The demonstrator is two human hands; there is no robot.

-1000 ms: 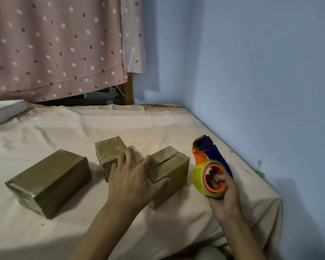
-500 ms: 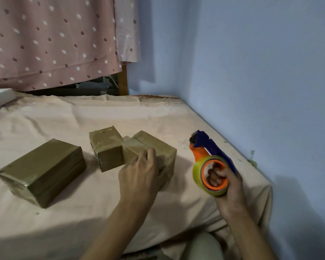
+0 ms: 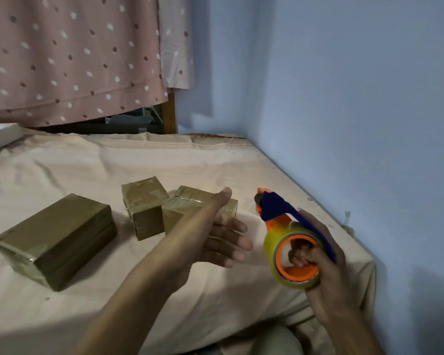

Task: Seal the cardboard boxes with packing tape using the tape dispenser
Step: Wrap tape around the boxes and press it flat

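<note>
1. The tape dispenser (image 3: 290, 231), blue and orange with a yellowish roll of tape (image 3: 285, 254), is held above the bed's right edge, near its front right corner, nose pointing away from the person.
2. The right hand (image 3: 326, 272) is clamped on the dispenser, fingers curled through the orange core.
3. The left hand (image 3: 223, 234) is turned palm toward the dispenser, fingers spread apart, thumb up, against the near right side of the right box (image 3: 190, 208); whether it grips the box I cannot tell.
4. The middle box (image 3: 144, 208) touches the right box's left side.
5. The large box (image 3: 54, 239) lies well apart, toward the bed's left edge.
6. All three rest on the beige sheet (image 3: 113, 165).
</note>
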